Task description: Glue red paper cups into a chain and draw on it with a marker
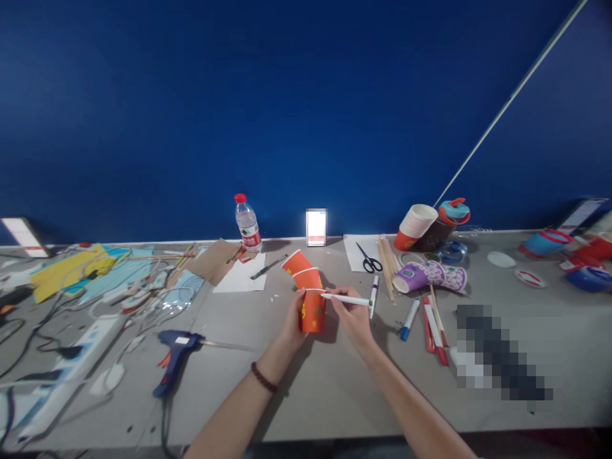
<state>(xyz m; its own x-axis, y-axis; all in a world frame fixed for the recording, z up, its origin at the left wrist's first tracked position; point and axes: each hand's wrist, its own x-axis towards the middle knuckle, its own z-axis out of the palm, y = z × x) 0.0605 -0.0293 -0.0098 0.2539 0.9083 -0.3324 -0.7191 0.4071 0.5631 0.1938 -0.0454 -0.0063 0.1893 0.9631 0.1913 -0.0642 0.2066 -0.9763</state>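
Observation:
Several orange paper cups, joined in a bent column, stand in front of me with the upper ones leaning left. My left hand is wrapped round the left side of the lowest cup. In my right hand is a white marker, pinched between the fingers. Its tip points left and meets the lowest cup near its upper rim; whether it actually touches cannot be told. A second marker with a dark blue cap lies just right of my right hand.
Left lie a blue glue gun, a power strip and tangled cables. A water bottle and a lit phone stand by the blue wall. Right are scissors, stacked cups, purple cups and a blue marker.

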